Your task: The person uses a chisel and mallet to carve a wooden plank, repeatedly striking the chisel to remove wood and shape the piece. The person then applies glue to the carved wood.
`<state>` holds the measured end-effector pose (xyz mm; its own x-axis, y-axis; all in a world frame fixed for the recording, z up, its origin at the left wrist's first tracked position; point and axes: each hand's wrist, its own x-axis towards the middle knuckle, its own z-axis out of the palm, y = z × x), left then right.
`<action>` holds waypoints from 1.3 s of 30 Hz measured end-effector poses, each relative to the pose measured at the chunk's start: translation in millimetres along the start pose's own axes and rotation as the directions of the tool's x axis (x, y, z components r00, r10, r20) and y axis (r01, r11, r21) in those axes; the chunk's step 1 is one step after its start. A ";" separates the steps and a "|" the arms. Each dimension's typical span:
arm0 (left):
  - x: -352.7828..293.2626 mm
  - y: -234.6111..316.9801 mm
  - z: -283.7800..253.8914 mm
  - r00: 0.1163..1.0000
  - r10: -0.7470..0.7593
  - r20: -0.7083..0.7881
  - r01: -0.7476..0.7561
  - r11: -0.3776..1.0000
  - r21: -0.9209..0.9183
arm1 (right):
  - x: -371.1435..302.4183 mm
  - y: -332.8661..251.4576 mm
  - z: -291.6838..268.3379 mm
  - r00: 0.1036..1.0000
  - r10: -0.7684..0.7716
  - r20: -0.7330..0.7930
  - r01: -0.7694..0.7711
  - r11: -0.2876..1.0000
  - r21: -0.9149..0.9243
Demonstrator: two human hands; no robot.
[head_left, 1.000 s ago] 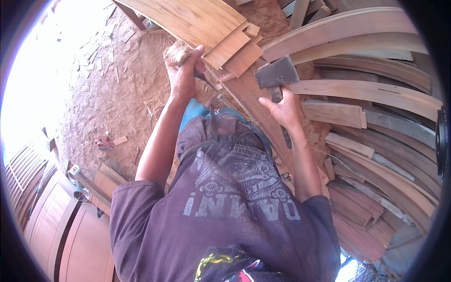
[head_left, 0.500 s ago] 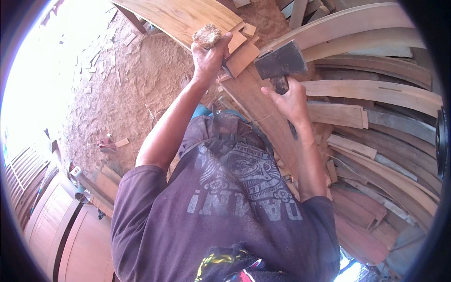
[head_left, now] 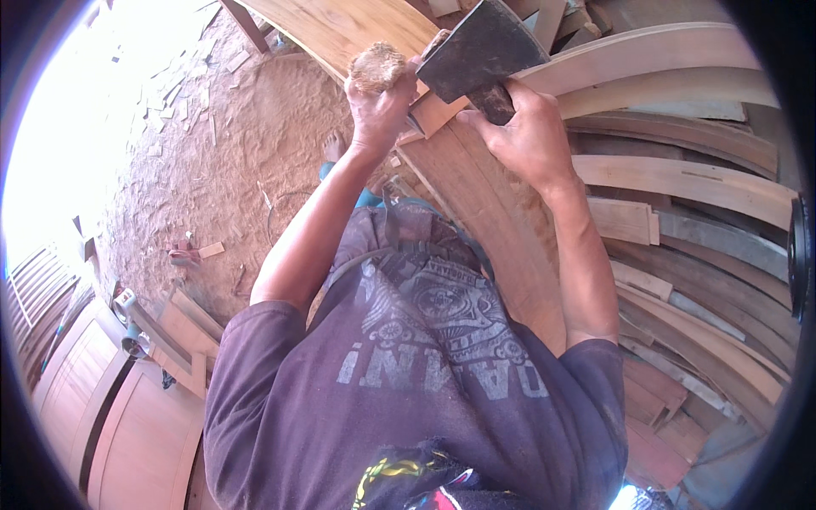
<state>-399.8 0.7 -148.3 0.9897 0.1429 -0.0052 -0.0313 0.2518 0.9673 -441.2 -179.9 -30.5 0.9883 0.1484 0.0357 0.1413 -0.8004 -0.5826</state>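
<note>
My left hand [head_left: 379,110] is wrapped round a chisel [head_left: 376,66] with a frayed, fibrous handle end facing up. Below the fist its dark blade tip shows beside a piece of wood [head_left: 440,114], whose far part is covered. In my right hand [head_left: 537,136] is a mallet with a dark, blocky head [head_left: 483,53], gripped by its short visible handle close to the head. The mallet head is raised just right of the chisel and overlaps the wood's end; whether it touches anything I cannot tell. A wide light board [head_left: 348,27] extends away behind the chisel.
A brown plank [head_left: 493,195] runs from under the work toward my body. Curved timber pieces [head_left: 688,174] are stacked along the right. Sandy ground [head_left: 204,153] with wood scraps lies left. Wooden panels [head_left: 149,433] and a clamp-like tool [head_left: 129,306] are at lower left.
My right hand has lifted the mallet up and leftward, toward the chisel, and its head looks larger. My left hand keeps nearly the same place and grip. The view has shifted slightly.
</note>
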 end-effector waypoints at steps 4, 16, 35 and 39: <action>-3.8 -7.0 5.7 0.991 0.132 0.017 -0.133 0.989 0.063 | 11.0 -14.8 -4.9 0.991 -0.113 -0.066 0.109 0.992 -0.057; -5.6 5.8 8.4 0.999 0.017 0.032 -0.019 0.999 0.048 | 19.6 -39.1 -12.6 0.949 -0.248 -0.196 0.254 0.967 0.005; -4.3 -16.3 30.5 0.988 0.107 0.111 -0.117 0.989 0.089 | 19.7 -21.9 -8.7 0.994 -0.088 0.066 0.108 0.896 -0.431; -16.3 -18.3 25.8 0.978 -0.057 0.202 0.036 0.994 0.105 | 10.0 -20.2 -20.2 0.996 -0.065 0.066 0.081 0.955 -0.287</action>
<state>-411.8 -30.9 -159.4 0.9977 -0.0678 -0.0089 0.0193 0.1546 0.9878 -433.0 -173.9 -1.9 0.9711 0.2378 0.0196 0.2314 -0.9185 -0.3207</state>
